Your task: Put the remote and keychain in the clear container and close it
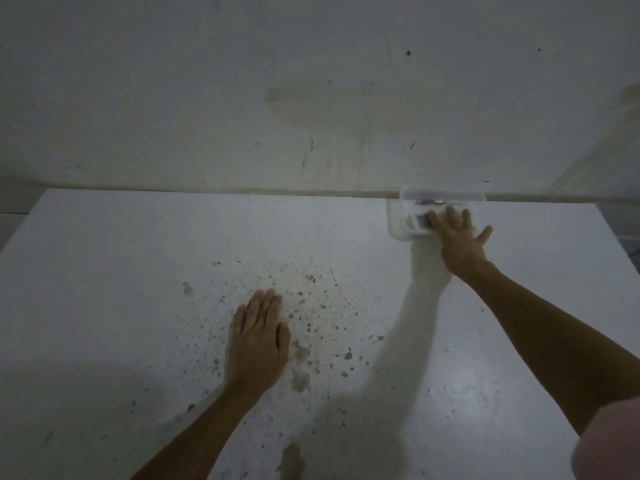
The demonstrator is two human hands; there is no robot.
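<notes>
A clear container [398,223] stands at the far edge of the white table, against the wall. Its clear lid stands up at the back [443,195]. A dark, remote-like object [420,221] lies inside, and a thin reddish item [427,201] shows near the back rim. My right hand [459,239] rests flat over the container's right half, fingers spread. Whether it holds anything is hidden. My left hand [258,337] lies flat on the table, palm down, holding nothing, far to the left of the container.
The white table [121,289] is speckled with brown stains around its middle. A stained white wall [311,98] rises right behind the table's far edge. The picture is dim and blurred.
</notes>
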